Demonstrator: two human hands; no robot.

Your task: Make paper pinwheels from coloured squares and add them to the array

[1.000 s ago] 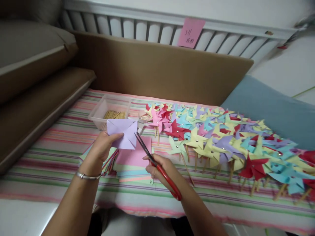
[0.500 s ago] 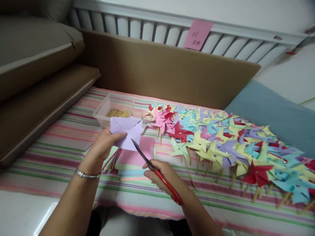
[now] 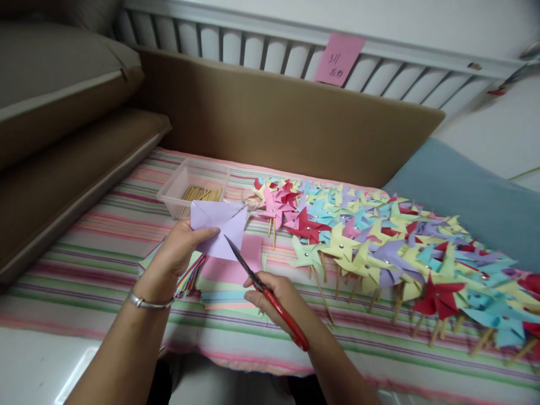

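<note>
Both hands are gripping: the left hand (image 3: 181,247) pinches a lilac sheet (image 3: 228,222) at its left side, thumb laid across the front, and the right hand (image 3: 284,292) grasps the scissors (image 3: 248,270) by their red handles. The sheet is held up above the striped cloth (image 3: 105,230). Slits show near its two upper corners; the blades lie across the lower right corner, tip toward the middle, though whether they have cut there cannot be told. Fingers cover the lower left corner. It looks partly cut, with its corners unfolded. Just below lies a pile (image 3: 228,292) of flat paper topped by a pink sheet (image 3: 253,253), so uncut stock seems to remain. Beyond stands a tub (image 3: 166,197) with sticks (image 3: 202,194) in it. To the right, pinwheels (image 3: 363,265) crowd the cloth, many on sticks and apparently finished.
</note>
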